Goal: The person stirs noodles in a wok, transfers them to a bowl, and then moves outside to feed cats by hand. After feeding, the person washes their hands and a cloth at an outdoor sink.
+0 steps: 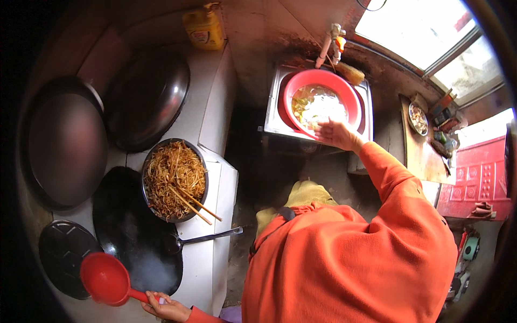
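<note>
My left hand (167, 309) grips the handle of a red plastic ladle (106, 278) beside the rim of a large black wok (125, 218) set in the white tiled stove. A little steam or smoke hangs in the wok. My right hand (337, 134), its fingers extended, is at the near rim of a pink-red plastic basin (354, 97), which holds water with greenish and yellowish scraps. At the wok's edge stands a metal bowl of cooked noodles (173, 179), with wooden chopsticks (198, 204) resting in it. A metal spatula or ladle (210, 236) lies across the wok's rim.
Large dark lids (149, 101) stand behind the wok, and a round black cover (66, 258) lies beside it. A yellow jug (204, 30) is on the stove's far end. The basin sits in a metal sink (272, 105) below a tap (336, 32). At right, a wooden board (422, 161) carries a bowl (418, 118).
</note>
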`<state>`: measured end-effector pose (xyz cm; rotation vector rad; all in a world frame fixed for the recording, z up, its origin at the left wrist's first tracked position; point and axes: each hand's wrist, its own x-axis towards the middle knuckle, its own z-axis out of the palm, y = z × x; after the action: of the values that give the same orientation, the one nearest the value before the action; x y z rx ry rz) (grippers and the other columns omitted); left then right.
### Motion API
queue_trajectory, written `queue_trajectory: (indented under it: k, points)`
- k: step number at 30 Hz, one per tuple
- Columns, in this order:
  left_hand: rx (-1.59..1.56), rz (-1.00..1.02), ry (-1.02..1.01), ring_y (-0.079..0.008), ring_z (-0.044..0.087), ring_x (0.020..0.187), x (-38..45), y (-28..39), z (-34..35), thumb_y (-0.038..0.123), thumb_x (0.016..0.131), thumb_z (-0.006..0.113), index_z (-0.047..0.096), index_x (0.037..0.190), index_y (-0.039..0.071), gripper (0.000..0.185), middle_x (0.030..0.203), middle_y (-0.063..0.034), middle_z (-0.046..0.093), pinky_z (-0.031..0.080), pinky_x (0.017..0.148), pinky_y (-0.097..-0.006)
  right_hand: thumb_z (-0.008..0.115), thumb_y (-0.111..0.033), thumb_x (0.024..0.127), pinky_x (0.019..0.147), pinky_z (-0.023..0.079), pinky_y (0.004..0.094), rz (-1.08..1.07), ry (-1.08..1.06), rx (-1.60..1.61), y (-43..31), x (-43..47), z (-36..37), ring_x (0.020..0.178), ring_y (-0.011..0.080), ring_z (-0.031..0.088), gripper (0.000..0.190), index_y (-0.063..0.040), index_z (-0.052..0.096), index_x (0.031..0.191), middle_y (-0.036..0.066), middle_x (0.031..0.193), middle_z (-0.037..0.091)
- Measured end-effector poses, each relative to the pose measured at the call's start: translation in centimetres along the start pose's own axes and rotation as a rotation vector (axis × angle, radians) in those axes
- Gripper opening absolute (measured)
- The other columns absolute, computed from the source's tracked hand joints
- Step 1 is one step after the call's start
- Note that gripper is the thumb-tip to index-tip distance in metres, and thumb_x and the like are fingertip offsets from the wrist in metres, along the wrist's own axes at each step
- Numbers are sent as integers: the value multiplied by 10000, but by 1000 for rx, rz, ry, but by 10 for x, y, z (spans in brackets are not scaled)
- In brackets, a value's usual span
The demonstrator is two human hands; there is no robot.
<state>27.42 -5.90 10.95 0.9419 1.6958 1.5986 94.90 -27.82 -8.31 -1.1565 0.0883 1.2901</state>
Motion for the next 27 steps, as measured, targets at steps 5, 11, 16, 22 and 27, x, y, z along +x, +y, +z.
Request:
queue_trajectory:
  k: [5, 11, 16, 22, 27]
  points:
    - [365, 673, -347, -291, 644, 931, -106, 46, 97, 153, 928, 616, 579, 1172, 31, 275, 1042, -135, 663, 536, 756, -353, 518, -428, 1021, 1051, 487, 426, -132, -297, 331, -2, -10, 12, 1220, 303, 592, 583, 22, 452, 1387, 185, 1329, 592]
    - [-142, -508, -1169, -133, 451, 454, -287, 0, 245, 338, 1026, 550, 441, 1230, 78, 348, 738, -84, 533, 334, 388, -219, 622, -240, 975, 902, 547, 362, 40, -562, -106, -1, -57, 36, 1042, 240, 683, 369, 1, 615, 1255, 153, 1162, 694]
    - [200, -625, -1755, -135, 479, 455, -444, -46, 338, 374, 1073, 440, 458, 1227, 87, 326, 779, -75, 562, 334, 383, -215, 659, -147, 951, 855, 543, 328, 154, -563, 246, -3, -92, -23, 917, 180, 674, 232, 7, 640, 1124, 120, 966, 688]
    - [542, -152, -2341, -71, 574, 740, -570, -37, 400, 205, 1043, 544, 332, 1523, 42, 550, 1010, -62, 619, 474, 641, -204, 649, -69, 921, 889, 538, 355, -381, 8, 792, -30, -156, -168, 927, 224, 681, 190, 32, 635, 1082, 137, 969, 693]
    - [548, -319, -2396, -92, 605, 816, -612, -42, 415, 77, 1006, 552, 515, 1349, -1, 353, 1066, -72, 655, 495, 719, -220, 676, -135, 877, 710, 542, 354, -768, 581, 1031, -26, -226, -309, 769, 202, 591, 244, -25, 570, 1068, 93, 897, 591]
